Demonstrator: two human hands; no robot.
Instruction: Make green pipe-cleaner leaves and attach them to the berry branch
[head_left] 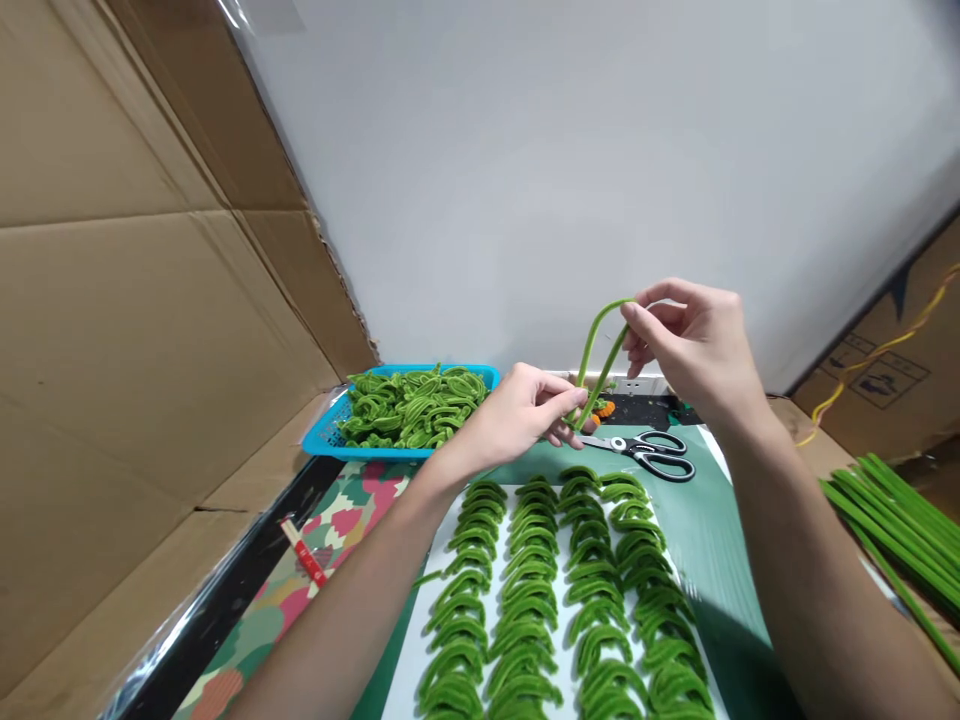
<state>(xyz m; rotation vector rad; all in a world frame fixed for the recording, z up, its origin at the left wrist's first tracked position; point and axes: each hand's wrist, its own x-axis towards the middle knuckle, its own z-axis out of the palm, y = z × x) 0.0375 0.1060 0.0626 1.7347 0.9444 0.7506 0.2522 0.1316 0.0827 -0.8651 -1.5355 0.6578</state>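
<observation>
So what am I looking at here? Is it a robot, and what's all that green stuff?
No robot here! The picture comes from a camera on a person's head, looking forward and down at their own two bare hands. The left hand and the right hand both hold a fuzzy green strip, bent into a loop. Below, rows of curved green pieces lie on a white sheet. Black-handled scissors lie just beyond. A blue basket holds a heap of green pieces, and long green sticks lie on the right.
</observation>
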